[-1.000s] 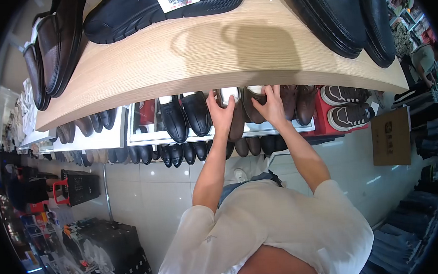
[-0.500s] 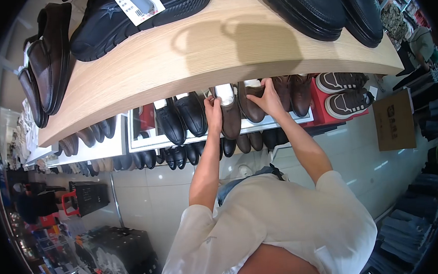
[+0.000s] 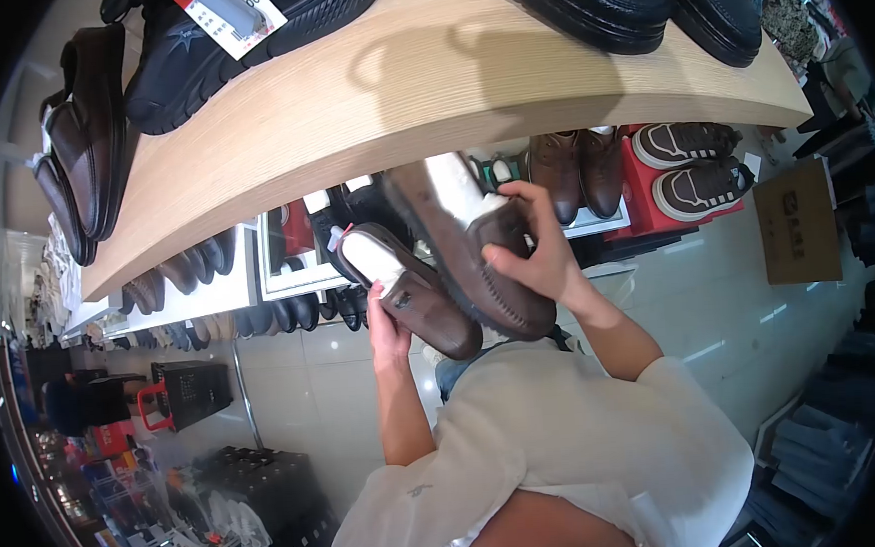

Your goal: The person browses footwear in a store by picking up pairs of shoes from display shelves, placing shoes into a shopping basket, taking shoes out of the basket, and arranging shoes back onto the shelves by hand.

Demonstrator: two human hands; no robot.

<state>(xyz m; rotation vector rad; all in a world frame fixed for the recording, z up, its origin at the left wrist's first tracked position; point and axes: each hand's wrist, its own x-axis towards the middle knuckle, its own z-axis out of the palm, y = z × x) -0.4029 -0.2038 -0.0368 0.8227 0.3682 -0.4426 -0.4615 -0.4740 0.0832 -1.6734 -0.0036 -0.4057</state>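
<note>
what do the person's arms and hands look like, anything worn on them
Both hands, the left hand and the right hand, are bare: no gloves, rings or watch visible. The forearms are uncovered; a loose white short-sleeved shirt ends near the elbows.

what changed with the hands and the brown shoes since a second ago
Both brown shoes have come off the lower shelf toward the body. The left hand now holds the left brown shoe and the right hand holds the right brown shoe, tilted sole-outward. The black shoes on the wooden shelf stayed put.
</note>
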